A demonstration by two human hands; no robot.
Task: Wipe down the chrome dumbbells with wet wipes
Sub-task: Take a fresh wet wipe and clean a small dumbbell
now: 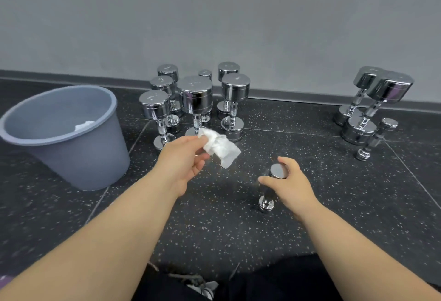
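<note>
A small chrome dumbbell (274,181) stands upright on the dark speckled floor in front of me. My right hand (290,185) grips its top head, thumb on one side and fingers on the other. My left hand (185,159) pinches a crumpled white wet wipe (220,146) in the air, up and to the left of that dumbbell. Behind the wipe, several chrome dumbbells (196,100) stand on end in a cluster by the wall. Three more dumbbells (374,107) stand at the right, leaning in the wide-angle view.
A grey plastic bin (71,143) stands at the left with a white wipe inside. A grey wall and baseboard (298,97) run behind the dumbbells. My dark-clothed legs and a shoe (205,287) are at the bottom edge.
</note>
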